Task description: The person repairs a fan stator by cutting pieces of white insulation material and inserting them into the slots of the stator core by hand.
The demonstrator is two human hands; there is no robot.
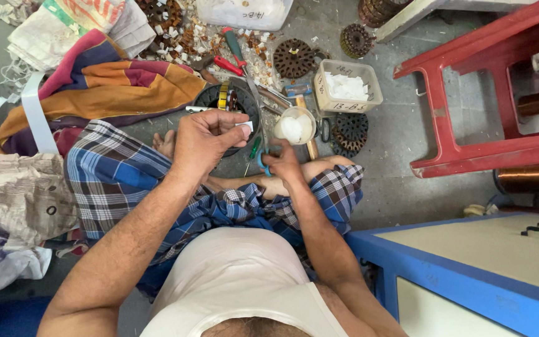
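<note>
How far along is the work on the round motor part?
Done: cut white pieces fill a small tub. In hand: the left hand pinches a white slip over the stator; the right hand holds blue-handled scissors. Left: other stators lie waiting.

red stool (469, 93), blue cabinet (469, 281), striped cloth (113, 84)

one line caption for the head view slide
Seated on the floor, left hand pinches a white slip; right hand grips blue-handled scissors.
</note>
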